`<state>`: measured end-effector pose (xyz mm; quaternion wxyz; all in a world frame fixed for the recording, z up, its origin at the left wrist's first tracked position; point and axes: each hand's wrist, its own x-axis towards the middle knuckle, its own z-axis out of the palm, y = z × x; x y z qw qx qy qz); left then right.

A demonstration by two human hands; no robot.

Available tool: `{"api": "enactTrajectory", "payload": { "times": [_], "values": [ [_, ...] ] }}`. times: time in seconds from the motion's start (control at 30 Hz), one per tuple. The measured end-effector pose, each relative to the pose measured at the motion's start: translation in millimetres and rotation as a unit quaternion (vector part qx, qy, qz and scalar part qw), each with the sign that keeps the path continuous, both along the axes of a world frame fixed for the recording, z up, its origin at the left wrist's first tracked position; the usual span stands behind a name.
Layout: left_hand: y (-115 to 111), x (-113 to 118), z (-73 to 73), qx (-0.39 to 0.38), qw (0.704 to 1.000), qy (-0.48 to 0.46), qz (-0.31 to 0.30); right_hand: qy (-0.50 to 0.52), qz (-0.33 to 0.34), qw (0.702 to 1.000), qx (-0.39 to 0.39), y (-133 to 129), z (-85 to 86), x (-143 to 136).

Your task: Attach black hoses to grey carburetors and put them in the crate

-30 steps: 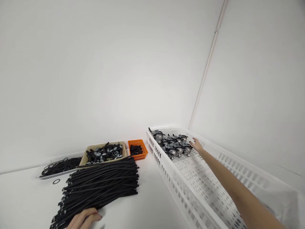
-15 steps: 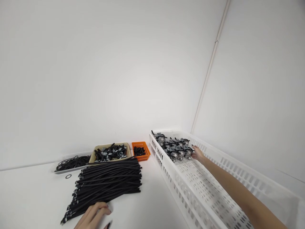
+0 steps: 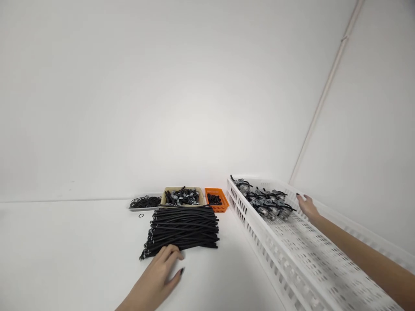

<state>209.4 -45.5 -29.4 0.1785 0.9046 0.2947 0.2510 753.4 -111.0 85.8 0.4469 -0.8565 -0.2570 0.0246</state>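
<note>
My left hand [image 3: 162, 272] is at the front edge of a pile of black tubes [image 3: 184, 226], its fingers curved and the thumb apart, with nothing held. Inside the long white perforated basket [image 3: 275, 242], my right hand [image 3: 308, 207] is open and holds nothing. It is just right of a group of grey and clear parts with black tubes [image 3: 267, 203] at the basket's far end. A gap shows between the hand and these parts.
Behind the tubes stand a shallow tray of thin black rings [image 3: 145, 201], a cream tray of grey and black parts [image 3: 183, 196] and an orange basket [image 3: 221, 208] with small black pieces. A single black ring [image 3: 141, 215] lies on the white table [image 3: 81, 250].
The view has turned, so the trays and basket appear further right. My right hand has moved away from the grey and clear parts. More of my left hand shows, still by the tubes.
</note>
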Motion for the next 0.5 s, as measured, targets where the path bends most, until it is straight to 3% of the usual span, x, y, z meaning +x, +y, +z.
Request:
{"api": "enactTrajectory", "payload": {
  "times": [0.1,0.17,0.27,0.37,0.43,0.5],
  "values": [
    [-2,1,1.3,0.001,1.000,0.000,0.007,-0.047,0.042,0.998,0.010,-5,25.9,-38],
    [-3,1,2.1,0.007,1.000,0.001,0.007,-0.121,0.136,0.983,0.034,-10,39.9,-77],
    [-5,2,3.9,0.020,1.000,-0.002,0.000,-0.232,0.284,0.930,0.016,-19,50.2,-147],
    [-7,2,6.2,0.036,0.999,-0.006,-0.007,-0.344,0.458,0.818,-0.054,-28,44.6,-216],
    [-9,2,7.9,0.045,0.999,-0.003,-0.010,-0.410,0.571,0.705,-0.090,-30,33.0,-256],
    [-10,1,9.7,0.053,0.999,0.002,-0.012,-0.481,0.611,0.621,-0.103,-25,17.9,-287]
  ]
}}
